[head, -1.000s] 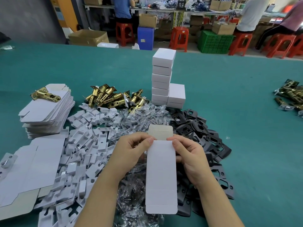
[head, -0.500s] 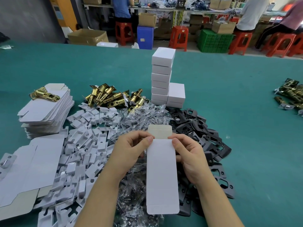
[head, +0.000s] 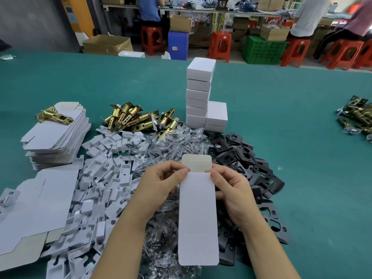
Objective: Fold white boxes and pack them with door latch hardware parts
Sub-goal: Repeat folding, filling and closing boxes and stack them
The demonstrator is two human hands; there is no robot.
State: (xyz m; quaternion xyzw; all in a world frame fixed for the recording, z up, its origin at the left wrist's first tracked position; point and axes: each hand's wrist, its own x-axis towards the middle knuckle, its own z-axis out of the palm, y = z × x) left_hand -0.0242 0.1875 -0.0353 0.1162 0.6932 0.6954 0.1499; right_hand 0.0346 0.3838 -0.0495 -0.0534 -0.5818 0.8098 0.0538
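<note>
A flat white box blank (head: 198,216) is held upright in front of me, its far flap bent up and showing a beige inside. My left hand (head: 161,188) pinches its upper left edge and my right hand (head: 231,190) pinches the upper right edge. Behind it stands a stack of folded white boxes (head: 198,93), with a shorter stack beside it. Brass latches (head: 138,118) lie in a heap left of the stack. Black metal plates (head: 247,158) spread to the right, clear screw bags (head: 173,141) in the middle, white card inserts (head: 96,182) to the left.
A pile of flat box blanks (head: 54,137) with one brass latch (head: 54,116) on top sits at the far left; more blanks (head: 36,204) lie nearer me. Other latches (head: 358,117) lie at the right edge of the green table (head: 302,137). People sit on stools beyond.
The box blank has slid slightly lower and nearer to me between my hands. Both hands keep their grip at its top edges.
</note>
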